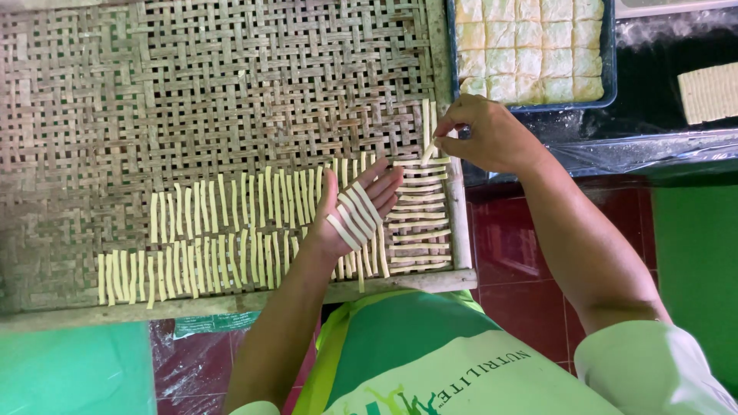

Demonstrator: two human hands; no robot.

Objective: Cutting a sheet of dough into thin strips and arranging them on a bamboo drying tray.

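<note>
My left hand (355, 209) lies palm up over the woven bamboo tray (192, 100), with several pale dough strips (355, 215) resting across its palm and fingers. My right hand (486, 137) hovers at the tray's right edge, its fingertips pinching one dough strip (428, 153) that points down toward the tray. Rows of laid-out strips (223, 230) cover the tray's near part, upright ones on the left and a column of crosswise ones (419, 215) by the right rim.
A dark blue tray of cut dough squares (530, 50) stands at the back right. A ridged pale slab (709, 92) lies on the dark, plastic-covered surface beyond it. Red floor tiles (523, 253) show below. A green surface (73, 369) is at the lower left.
</note>
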